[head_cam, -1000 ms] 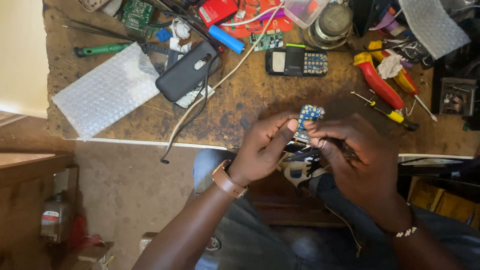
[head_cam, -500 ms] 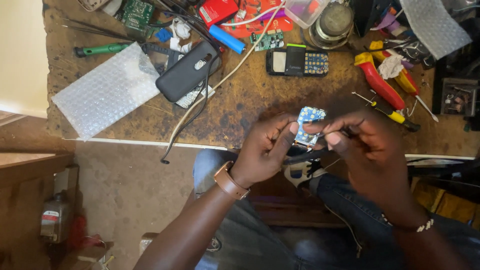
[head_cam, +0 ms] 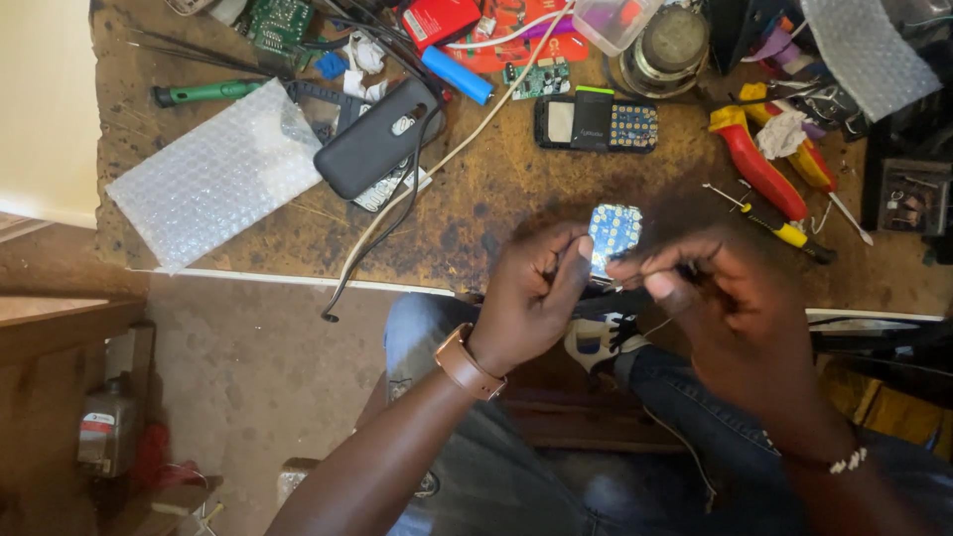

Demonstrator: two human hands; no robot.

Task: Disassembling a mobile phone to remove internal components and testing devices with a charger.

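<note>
I see my left hand [head_cam: 531, 298] pinching a small keypad [head_cam: 612, 234] — flat, rectangular, upright — while my right hand [head_cam: 730, 313] grips a thin tool [head_cam: 650, 273].

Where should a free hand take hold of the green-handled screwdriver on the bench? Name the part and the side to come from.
Grip the green-handled screwdriver around its thick handle, coming straight down from above. It lies flat and nearly level on the bench, handle end toward the left with bare wood around it, while the thin shaft runs right toward clutter by the black phone.

Worn brown workbench [head_cam: 476, 199], stained concrete floor [head_cam: 248, 377], cream wall [head_cam: 45, 99].
</note>
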